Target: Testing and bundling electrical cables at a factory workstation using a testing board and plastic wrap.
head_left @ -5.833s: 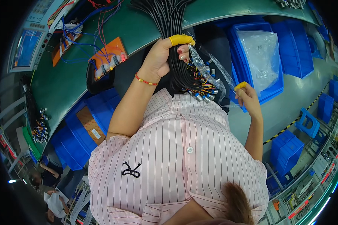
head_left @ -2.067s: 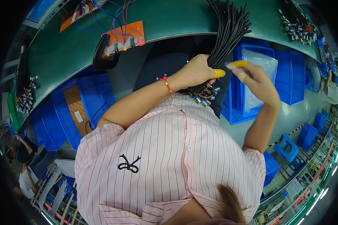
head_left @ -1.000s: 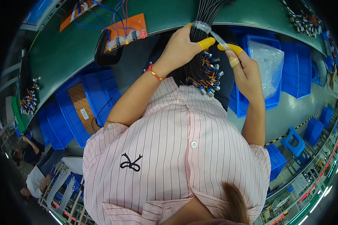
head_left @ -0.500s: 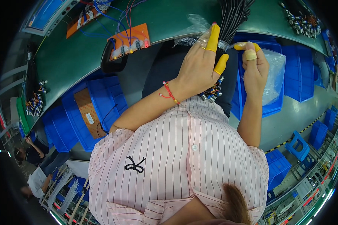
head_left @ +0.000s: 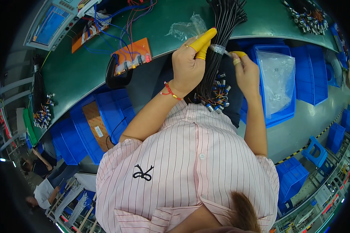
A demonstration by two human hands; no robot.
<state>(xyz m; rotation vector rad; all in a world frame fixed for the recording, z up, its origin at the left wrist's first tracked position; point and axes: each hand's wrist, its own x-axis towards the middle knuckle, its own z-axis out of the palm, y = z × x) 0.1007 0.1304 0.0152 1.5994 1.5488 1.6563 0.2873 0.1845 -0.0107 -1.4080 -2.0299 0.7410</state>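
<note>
A thick bundle of black cables (head_left: 221, 35) hangs from the green bench down to my lap, ending in small blue and silver connectors (head_left: 216, 97). My left hand (head_left: 188, 66), with yellow finger cots and a red bracelet at the wrist, grips the bundle from the left. My right hand (head_left: 245, 72), also with a yellow cot, pinches the end of a clear tape strip (head_left: 219, 49) that wraps around the bundle between both hands.
The green bench (head_left: 85, 73) carries an orange test board (head_left: 130, 58) with red and blue wires, a crumpled clear bag (head_left: 184, 29) and a monitor (head_left: 50, 25). Blue bins (head_left: 278, 81) lined with plastic stand at my right, more blue bins (head_left: 81, 132) at my left. Another person (head_left: 46, 182) stands at the lower left.
Both hands moved up the bundle toward the bench edge. The clear tape now stretches between them around the cables, and the right hand has shifted right.
</note>
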